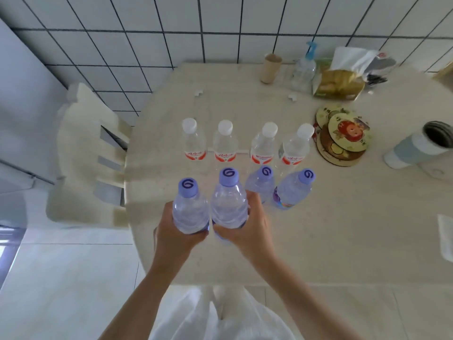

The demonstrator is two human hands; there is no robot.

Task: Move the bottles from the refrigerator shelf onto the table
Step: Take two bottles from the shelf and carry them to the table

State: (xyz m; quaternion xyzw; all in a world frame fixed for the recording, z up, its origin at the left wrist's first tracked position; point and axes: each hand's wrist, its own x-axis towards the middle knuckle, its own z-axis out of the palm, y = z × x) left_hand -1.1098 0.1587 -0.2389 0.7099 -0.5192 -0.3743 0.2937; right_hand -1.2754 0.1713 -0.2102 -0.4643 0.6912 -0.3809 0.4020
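Note:
My left hand [175,229] grips a clear bottle with a purple cap [189,207] above the near part of the beige table [331,229]. Right beside it, my right hand [247,224] grips a second purple-capped bottle [228,202]. Two more purple-capped bottles [262,182] [294,190] stand on the table just to the right. Behind them a row of several white-capped bottles with red labels [224,143] stands upright. Whether the two held bottles touch the table I cannot tell.
Coasters [343,136], a grey-and-white cup [416,146], a tissue box [340,82], a pump bottle [304,69] and a cardboard tube [269,68] sit at the back right. A cream chair [90,153] stands left of the table, against the tiled wall.

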